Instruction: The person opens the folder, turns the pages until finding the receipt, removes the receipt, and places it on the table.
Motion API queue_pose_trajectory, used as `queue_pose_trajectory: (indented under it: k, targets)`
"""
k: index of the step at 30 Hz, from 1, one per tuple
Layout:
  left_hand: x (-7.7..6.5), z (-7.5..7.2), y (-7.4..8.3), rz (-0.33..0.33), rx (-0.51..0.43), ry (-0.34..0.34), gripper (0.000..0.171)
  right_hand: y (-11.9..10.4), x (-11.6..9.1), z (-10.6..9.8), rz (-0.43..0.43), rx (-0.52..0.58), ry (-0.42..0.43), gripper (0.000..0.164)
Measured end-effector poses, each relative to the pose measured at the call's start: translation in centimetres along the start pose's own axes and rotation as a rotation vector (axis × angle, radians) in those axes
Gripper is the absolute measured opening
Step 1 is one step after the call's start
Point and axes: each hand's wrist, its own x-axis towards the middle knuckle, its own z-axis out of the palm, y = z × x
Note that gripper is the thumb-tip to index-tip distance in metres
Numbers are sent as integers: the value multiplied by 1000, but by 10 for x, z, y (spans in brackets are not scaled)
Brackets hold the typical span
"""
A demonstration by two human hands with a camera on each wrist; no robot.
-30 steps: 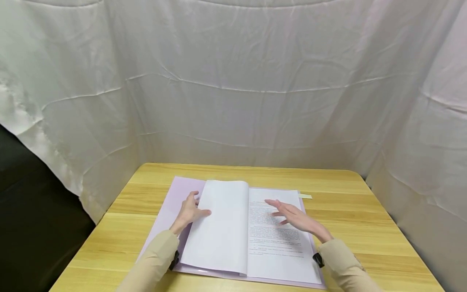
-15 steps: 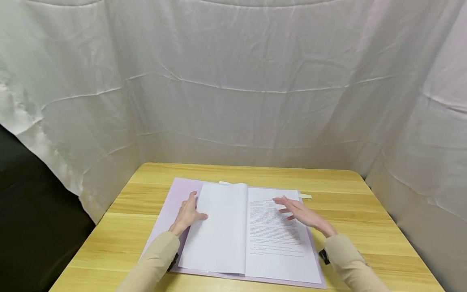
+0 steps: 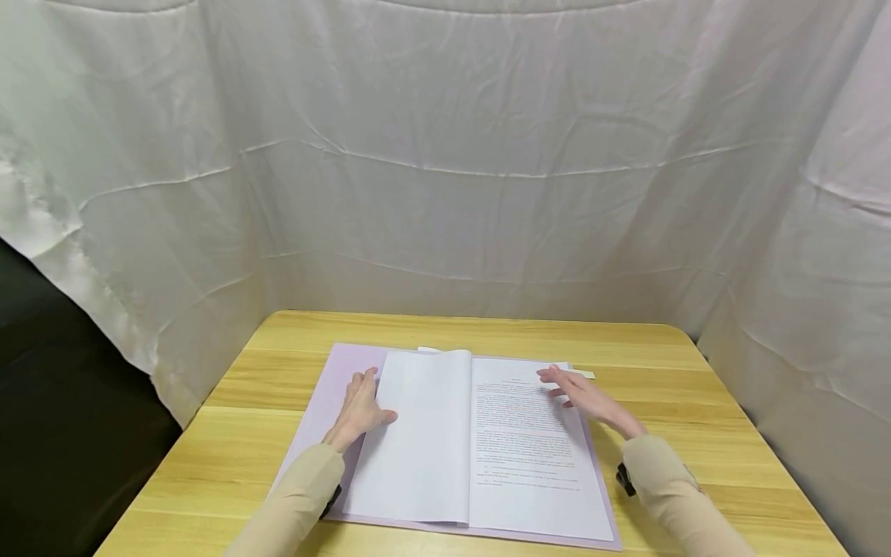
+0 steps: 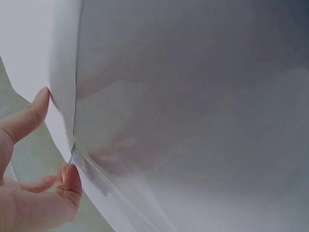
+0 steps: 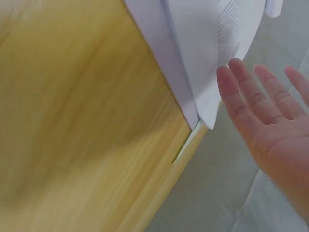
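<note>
A lilac folder (image 3: 348, 363) lies spread on the table in the head view. A blank white page (image 3: 425, 441) is turned to its left side, and a sheet of printed text (image 3: 525, 495) faces up on the right. My left hand (image 3: 358, 410) is at the blank page's left edge, with the thumb on the page and the fingers over the lilac cover. In the left wrist view, the thumb touches the white sheet (image 4: 63, 58). My right hand (image 3: 585, 398) hovers over the printed sheet's upper right part, its fingers extended and holding nothing in the right wrist view.
Pale tabs (image 3: 583, 374) stick out past the folder's right and top edges. The wooden table (image 3: 696, 433) reaches to grey-white curtains (image 3: 487, 193) behind and on both sides. Black cloth (image 3: 63, 418) hangs at the lower left.
My right hand has moved right and slightly up, away from the text. The blank page has shifted slightly left and lies flatter. A tab now shows above it. My left hand has barely moved.
</note>
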Motion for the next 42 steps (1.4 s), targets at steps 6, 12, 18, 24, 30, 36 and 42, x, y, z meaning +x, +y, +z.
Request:
queue_pose_trajectory:
  k: [6, 12, 18, 24, 30, 36, 42]
  targets:
    - [0, 2, -1, 31, -62, -54, 84, 7, 6, -2, -26, -78, 58, 57]
    - [-2, 6, -1, 57, -179, -125, 73, 15, 10, -4, -38, -118, 126, 52]
    - [-5, 9, 1, 130, -202, -179, 68, 18, 14, -6, -25, -126, 142, 50]
    - [-5, 9, 1, 154, -193, -231, 65, 20, 18, -9, -6, -179, 147, 46]
    - [-5, 9, -1, 173, -162, -263, 62, 27, 23, -12, 29, -219, 152, 45]
    - [-5, 7, -1, 180, -175, -293, 64, 30, 26, -12, 31, -272, 161, 43]
    - [-4, 6, -2, 183, -154, -309, 73, 32, 31, -13, 25, -303, 164, 43]
